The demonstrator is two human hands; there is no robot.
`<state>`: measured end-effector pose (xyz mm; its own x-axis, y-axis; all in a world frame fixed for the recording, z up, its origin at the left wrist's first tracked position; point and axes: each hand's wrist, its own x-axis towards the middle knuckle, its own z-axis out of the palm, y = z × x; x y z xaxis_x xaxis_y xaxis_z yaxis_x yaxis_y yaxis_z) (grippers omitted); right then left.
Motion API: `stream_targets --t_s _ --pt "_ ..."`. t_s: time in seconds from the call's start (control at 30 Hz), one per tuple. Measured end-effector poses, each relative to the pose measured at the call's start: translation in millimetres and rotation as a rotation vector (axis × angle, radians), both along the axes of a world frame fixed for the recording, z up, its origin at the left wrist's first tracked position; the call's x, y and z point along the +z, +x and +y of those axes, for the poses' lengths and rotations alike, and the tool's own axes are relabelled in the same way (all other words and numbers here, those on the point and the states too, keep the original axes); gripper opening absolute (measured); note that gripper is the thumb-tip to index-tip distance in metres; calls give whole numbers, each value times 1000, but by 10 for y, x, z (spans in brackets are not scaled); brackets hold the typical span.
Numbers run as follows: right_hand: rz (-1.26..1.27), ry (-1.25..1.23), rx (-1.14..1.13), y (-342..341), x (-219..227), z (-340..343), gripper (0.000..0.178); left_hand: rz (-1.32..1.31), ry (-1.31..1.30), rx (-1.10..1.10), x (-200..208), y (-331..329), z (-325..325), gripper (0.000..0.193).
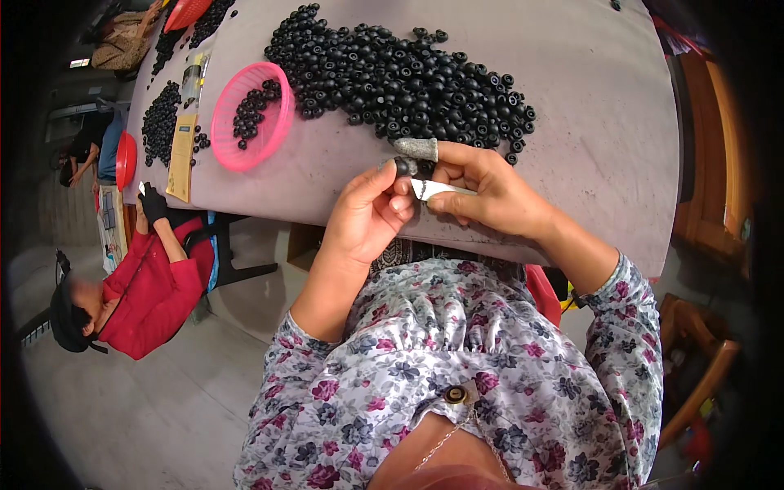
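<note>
My left hand (362, 211) is closed in a pinch on a small round black part (402, 167), just above the table's near edge. Close beside it, my right hand (498, 194) grips a flat white tool with a pointed tip (441, 189), possibly a small blade or trimmer. Its tip lies right next to the left fingertips. A grey finger cot (418, 149) covers my right index finger, which reaches over the black part. Fingers partly hide the part, so contact with the tool cannot be made out. Beyond both hands spreads a large pile of similar black parts (392, 82).
A pink plastic basket (284, 122) holding several black parts stands left of the pile on the grey-covered table (596, 106). Further left are a smaller pile (161, 122) and a yellowish card (181, 159). A co-worker in red (155, 282) sits at the left edge.
</note>
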<state>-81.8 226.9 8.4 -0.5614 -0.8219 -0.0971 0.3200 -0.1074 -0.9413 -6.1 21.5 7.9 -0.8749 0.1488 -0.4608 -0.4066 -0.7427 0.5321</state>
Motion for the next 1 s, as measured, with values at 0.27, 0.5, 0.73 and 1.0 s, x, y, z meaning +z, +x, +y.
stream_targets --t_s 0.27,0.5,0.73,1.0 --pt "6 -22 -3 -20 -39 3 39 -84 84 -8 -90 15 82 22" --pt "-88 -66 65 -50 -21 18 45 -29 62 -53 -95 50 63 22" --pt "-17 -41 52 -37 -38 5 40 -103 75 30 -89 70 149 21" --pt "-31 -35 54 -49 -40 20 41 -132 157 47 -92 71 165 19"
